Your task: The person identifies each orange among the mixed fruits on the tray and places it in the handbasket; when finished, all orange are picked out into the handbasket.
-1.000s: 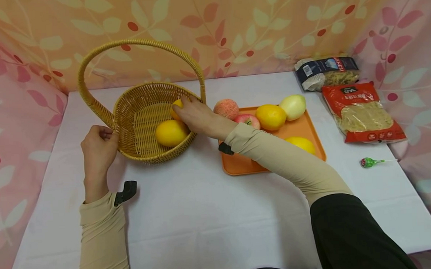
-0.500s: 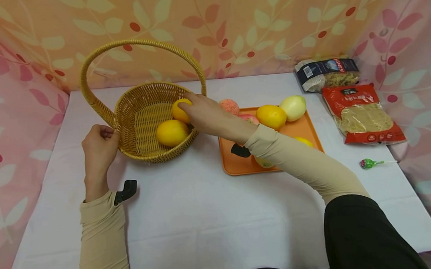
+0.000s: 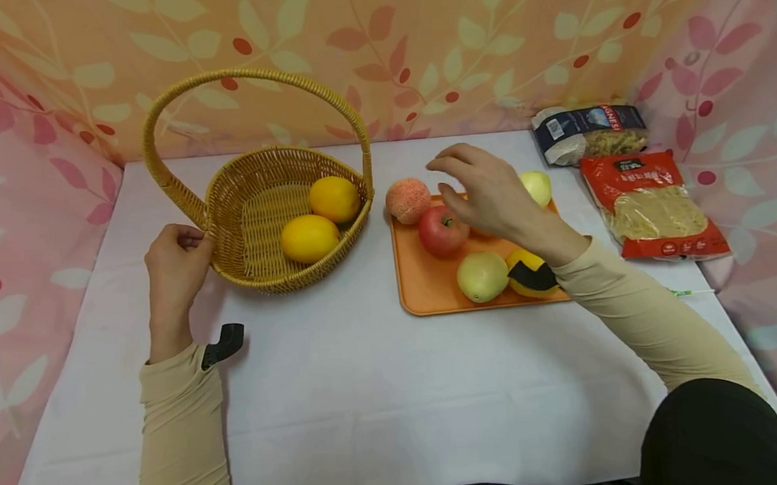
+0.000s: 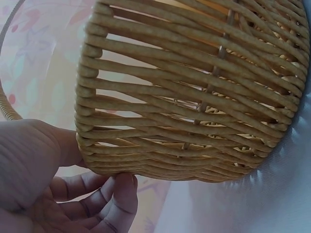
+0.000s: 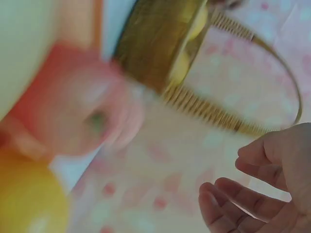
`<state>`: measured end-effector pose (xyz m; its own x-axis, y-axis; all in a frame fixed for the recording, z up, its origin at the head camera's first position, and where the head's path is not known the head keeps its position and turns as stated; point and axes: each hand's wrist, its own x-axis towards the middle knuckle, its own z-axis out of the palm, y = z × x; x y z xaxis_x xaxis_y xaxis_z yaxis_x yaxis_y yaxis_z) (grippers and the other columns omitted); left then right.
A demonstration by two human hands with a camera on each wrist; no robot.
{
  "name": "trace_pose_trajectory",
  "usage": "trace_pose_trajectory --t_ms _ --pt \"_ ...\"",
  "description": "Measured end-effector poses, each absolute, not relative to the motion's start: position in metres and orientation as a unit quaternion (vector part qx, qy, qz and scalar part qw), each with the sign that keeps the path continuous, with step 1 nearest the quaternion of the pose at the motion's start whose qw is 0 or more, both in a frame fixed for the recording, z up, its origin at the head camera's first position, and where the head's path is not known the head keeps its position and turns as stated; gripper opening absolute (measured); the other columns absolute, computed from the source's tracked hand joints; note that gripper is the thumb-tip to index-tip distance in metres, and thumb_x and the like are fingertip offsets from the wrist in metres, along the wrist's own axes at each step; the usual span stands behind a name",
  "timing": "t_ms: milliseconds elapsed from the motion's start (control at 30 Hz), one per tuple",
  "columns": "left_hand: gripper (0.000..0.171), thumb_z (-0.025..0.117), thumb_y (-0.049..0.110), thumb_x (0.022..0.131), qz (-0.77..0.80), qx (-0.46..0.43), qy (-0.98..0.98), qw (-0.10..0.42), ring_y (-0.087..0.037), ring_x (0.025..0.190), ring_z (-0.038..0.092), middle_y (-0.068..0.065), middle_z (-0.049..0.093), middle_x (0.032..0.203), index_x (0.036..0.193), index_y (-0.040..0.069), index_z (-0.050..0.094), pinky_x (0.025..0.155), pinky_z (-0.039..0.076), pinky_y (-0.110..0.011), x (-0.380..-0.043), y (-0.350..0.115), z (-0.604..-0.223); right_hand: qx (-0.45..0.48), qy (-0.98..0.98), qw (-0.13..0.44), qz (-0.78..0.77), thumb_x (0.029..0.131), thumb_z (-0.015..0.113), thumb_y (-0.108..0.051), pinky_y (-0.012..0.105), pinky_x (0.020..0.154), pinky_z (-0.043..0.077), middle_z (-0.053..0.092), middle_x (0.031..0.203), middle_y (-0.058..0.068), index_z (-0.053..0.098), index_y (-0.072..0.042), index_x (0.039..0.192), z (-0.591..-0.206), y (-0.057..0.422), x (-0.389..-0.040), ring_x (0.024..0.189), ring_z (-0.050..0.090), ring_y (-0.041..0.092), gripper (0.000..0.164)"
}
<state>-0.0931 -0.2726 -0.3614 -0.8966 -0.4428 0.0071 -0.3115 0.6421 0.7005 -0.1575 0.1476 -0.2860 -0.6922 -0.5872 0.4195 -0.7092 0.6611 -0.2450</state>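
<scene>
My left hand (image 3: 177,268) pinches the left rim of a wicker basket (image 3: 256,240) between thumb and fingers; the left wrist view shows the fingertips at its woven wall (image 4: 194,97). Inside the basket lie two yellow fruits, a lemon-like one (image 3: 310,239) in front and a rounder one (image 3: 334,199) behind. My right hand (image 3: 489,189), holding nothing, is over the back of an orange tray (image 3: 422,291) with loosely bent fingers. On the tray are a red apple (image 3: 441,233), a rough pink-orange ball (image 3: 408,200) and a pale green fruit (image 3: 482,276). A yellow fruit (image 3: 520,258) is partly hidden by my wrist strap.
A pale fruit (image 3: 538,185) shows behind my right hand. At the back right lie a dark-labelled pasta bag (image 3: 590,132) and a red bag (image 3: 653,205). A lollipop stick (image 3: 695,292) pokes out past my right sleeve. The basket's tall handle (image 3: 254,74) arches upward.
My right hand has let go of the rounder yellow fruit in the basket and moved right, over the tray. My left hand has stayed at the basket rim.
</scene>
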Motion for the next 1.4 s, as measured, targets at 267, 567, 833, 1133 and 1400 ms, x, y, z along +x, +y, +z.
trace_pose_trajectory --t_ms 267,567,833,1133,1400 --pt "0.031 0.055 0.026 0.092 -0.368 0.214 -0.901 0.082 0.002 0.065 0.047 0.0 0.057 0.089 0.109 0.001 0.06 0.053 0.04 -0.011 -0.092 -0.276 -0.362 0.268 -0.954 0.034 0.127 0.09 0.066 -0.02 0.056 0.101 0.044 0.052 0.136 0.023 0.056 -0.004 0.133 -0.303 0.208 -0.163 0.123 0.049 0.041 0.047" --pt "0.032 0.056 0.027 0.092 -0.372 0.217 -0.899 0.082 0.0 0.067 0.047 -0.002 0.057 0.09 0.11 0.001 0.059 0.053 0.04 -0.012 -0.091 -0.276 -0.365 0.249 -0.964 -0.044 0.076 0.087 0.069 -0.032 0.063 0.11 0.031 0.04 0.147 0.029 0.043 -0.011 0.146 -0.322 0.229 -0.164 0.134 0.038 0.048 0.067" --pt "0.033 0.055 0.028 0.092 -0.37 0.221 -0.899 0.077 -0.001 0.068 0.047 -0.003 0.057 0.091 0.112 0.001 0.059 0.054 0.04 -0.012 -0.09 -0.275 -0.364 0.265 -0.957 -0.067 0.093 0.086 0.072 -0.033 0.063 0.11 0.032 0.037 0.149 0.028 0.041 -0.012 0.148 -0.331 0.231 -0.166 0.135 0.038 0.049 0.073" --pt "0.034 0.054 0.027 0.093 -0.37 0.217 -0.9 0.072 -0.001 0.068 0.047 -0.005 0.057 0.094 0.113 0.0 0.058 0.052 0.04 -0.011 -0.092 -0.274 -0.363 0.271 -0.956 -0.071 0.087 0.083 0.076 -0.029 0.062 0.107 0.037 0.047 0.141 0.029 0.047 -0.009 0.143 -0.333 0.229 -0.165 0.127 0.046 0.049 0.069" --pt "0.034 0.055 0.027 0.093 -0.37 0.219 -0.9 0.074 -0.001 0.068 0.047 -0.006 0.058 0.094 0.113 0.0 0.059 0.053 0.04 -0.011 -0.093 -0.273 -0.364 0.268 -0.959 -0.037 0.088 0.081 0.079 -0.023 0.056 0.096 0.044 0.055 0.123 0.027 0.05 -0.006 0.137 -0.338 0.233 -0.164 0.111 0.053 0.045 0.065"
